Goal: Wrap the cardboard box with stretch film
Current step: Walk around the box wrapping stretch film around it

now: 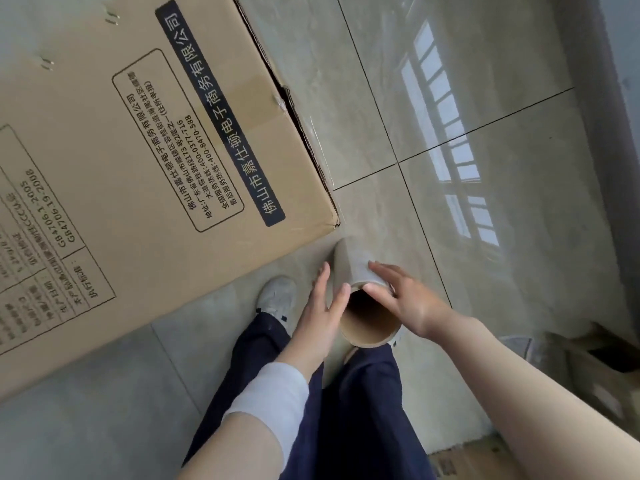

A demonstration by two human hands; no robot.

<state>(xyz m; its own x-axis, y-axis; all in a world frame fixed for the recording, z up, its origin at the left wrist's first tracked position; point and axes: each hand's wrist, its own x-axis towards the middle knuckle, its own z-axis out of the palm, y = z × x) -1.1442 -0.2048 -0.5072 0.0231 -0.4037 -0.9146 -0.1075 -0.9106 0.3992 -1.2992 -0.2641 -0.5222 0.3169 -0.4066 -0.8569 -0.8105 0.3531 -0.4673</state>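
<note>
Glossy grey tiled floor (346,81) with dark grout lines, carrying a bright window reflection (446,133) well to the right of the box. Large cardboard box (104,150) noted on that floor, filling the upper left of the view, printed with black Chinese text, framed panels and a dark banner strip; brown tape across the seam at its right edge, with a torn gap beside it. Stretch film roll (353,268) located just off the box's near right corner, apart from the box, open brown core end facing the camera, far end pointing down toward the floor; contact with the floor not discernible. Left hand (322,306) on the flank of the roll nearer the box, fingers straight and together, pressed flat against it; released, not clenched. Right hand (405,299) on the flank away from the box, fingers extended over the film, thumb lying at the core rim; likewise flat, roll pinned between the two hands. Faint shiny streaks along the box's right edge; cannot tell whether film. White band (273,400) round the left forearm. White shoe (277,296) just below the box's near edge. Dark navy trousers (363,410) further from the box, under the roll. Loose cardboard pieces (595,368) far right of the box, blurred.
</note>
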